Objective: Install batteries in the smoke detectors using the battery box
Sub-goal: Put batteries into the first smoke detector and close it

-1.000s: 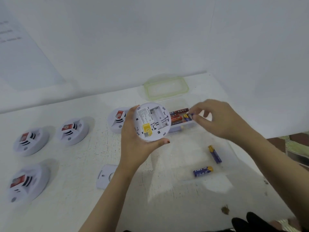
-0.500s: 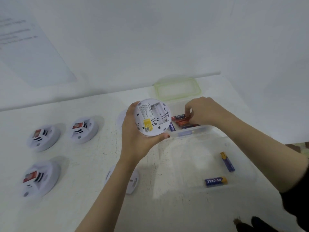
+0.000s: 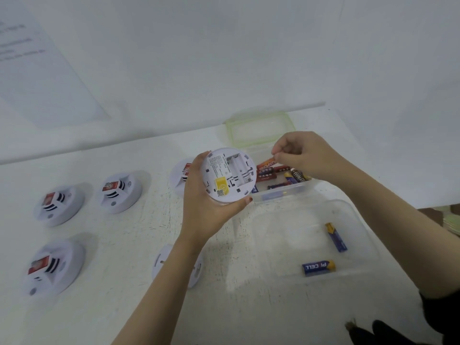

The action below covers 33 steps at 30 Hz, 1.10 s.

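Orange battery (image 3: pixel 265 162) between right fingertips (image 3: pixel 275 153)

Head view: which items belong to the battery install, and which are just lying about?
In the job: left hand gripping the smoke detector, bay empty; right hand pinching an orange battery; battery box; other detectors on the table.
Lying about: green-rimmed lid; clear tray holding two blue batteries; white back plate; paper on the wall.

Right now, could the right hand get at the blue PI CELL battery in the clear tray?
Probably yes by reach: the PI CELL battery lies uncovered in the open clear tray. But the right hand is pinching an orange battery.
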Tool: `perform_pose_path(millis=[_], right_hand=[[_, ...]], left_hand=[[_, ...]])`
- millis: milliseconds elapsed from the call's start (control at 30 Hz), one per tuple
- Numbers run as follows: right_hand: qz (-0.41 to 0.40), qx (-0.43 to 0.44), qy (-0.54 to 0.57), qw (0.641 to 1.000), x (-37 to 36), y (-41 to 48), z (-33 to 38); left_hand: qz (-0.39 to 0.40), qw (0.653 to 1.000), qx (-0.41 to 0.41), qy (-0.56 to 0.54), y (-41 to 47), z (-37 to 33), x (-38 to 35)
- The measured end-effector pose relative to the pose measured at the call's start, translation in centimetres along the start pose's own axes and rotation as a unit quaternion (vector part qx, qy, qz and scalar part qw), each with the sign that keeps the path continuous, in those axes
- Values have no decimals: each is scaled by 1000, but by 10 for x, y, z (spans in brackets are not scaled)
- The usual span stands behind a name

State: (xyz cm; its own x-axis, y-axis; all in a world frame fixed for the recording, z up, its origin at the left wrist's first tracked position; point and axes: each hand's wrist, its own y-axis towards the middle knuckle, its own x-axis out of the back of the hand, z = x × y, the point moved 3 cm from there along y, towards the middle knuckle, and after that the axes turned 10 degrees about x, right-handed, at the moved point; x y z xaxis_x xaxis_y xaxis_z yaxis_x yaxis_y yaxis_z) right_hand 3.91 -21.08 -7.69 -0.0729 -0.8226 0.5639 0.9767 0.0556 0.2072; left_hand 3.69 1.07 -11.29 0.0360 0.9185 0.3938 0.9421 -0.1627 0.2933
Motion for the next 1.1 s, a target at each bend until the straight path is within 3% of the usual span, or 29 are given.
perform_pose_path(millis=[167,300,533,800,1100], right_hand=[[-76,67,54,993,17,-4,32],[-50,113,55,991,13,-7,56],[-12,160,-58,985,-6,-8,66],[-62,204,-87,973,-3,-10,73],[-28,236,-147,960,-12,-14,62]], left_hand=[[-2,1000,0,11,1,-4,-1],[10,1000,-17,9,1,-9,-4],[35,999,-17,0,-1,-10,-7],[29,999,-19,19,2,-8,-3],[19,999,-27,-3,0,-13,-4]])
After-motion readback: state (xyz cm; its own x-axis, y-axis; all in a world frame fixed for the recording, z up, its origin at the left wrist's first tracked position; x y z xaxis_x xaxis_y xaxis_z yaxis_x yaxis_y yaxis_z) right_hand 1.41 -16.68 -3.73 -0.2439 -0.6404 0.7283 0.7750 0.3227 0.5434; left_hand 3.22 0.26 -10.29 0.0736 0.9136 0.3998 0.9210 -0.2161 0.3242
